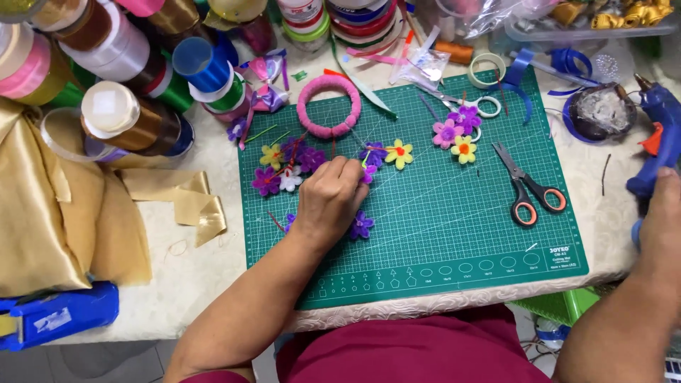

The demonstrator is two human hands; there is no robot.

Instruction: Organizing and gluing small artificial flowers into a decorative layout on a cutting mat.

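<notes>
Felt flowers (312,159): scattered on green cutting mat (454,234) on bench, purple, yellow, white, pink; none yet fixed to pink wrapped ring (328,106) at mat's top, so assembly looks early, most attaching left. Second cluster (457,135) well apart, upper right of mat. Left hand (330,202) over left cluster, fingers curled together, pinching small purple flower (367,172). Right hand (660,220) at bench's right edge on blue glue gun (656,138); fingers hidden, grip cannot tell. Scissors (528,188) lie unused on mat.
</notes>
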